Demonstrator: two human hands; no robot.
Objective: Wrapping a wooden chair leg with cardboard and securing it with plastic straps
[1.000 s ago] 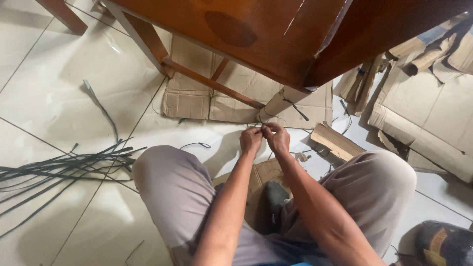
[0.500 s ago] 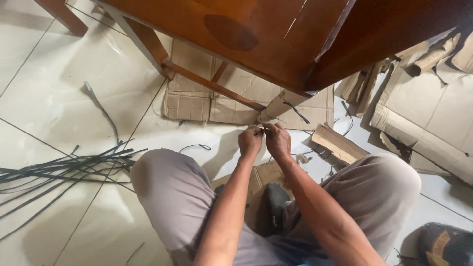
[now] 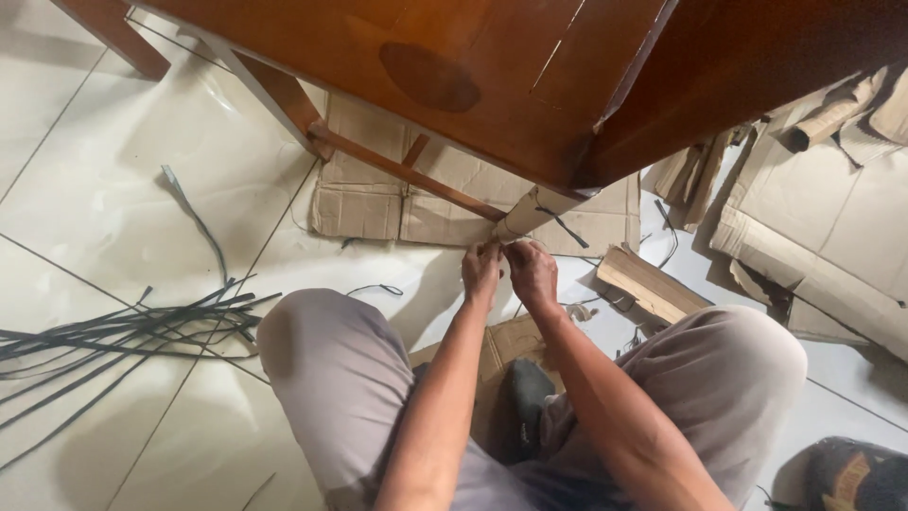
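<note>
I squat on a tiled floor in front of a brown wooden table (image 3: 530, 76). One table leg (image 3: 530, 212) is wrapped in cardboard and bound by a thin black strap. My left hand (image 3: 482, 268) and my right hand (image 3: 532, 270) are close together at the foot of that leg, both pinching a thin strap at the wrapped cardboard. The strap between my fingers is mostly hidden. My knees in grey trousers (image 3: 340, 378) frame my arms.
A bundle of long black straps (image 3: 123, 326) lies on the tiles at left. Flattened cardboard (image 3: 378, 203) sits under the table, and more cardboard pieces (image 3: 823, 227) pile at right. A cardboard scrap (image 3: 648, 284) lies near my right knee. A dark object (image 3: 856, 473) is at bottom right.
Both hands stay together at the wrapped leg, shifting slightly up and toward it. The view has tilted a little; nothing else has moved.
</note>
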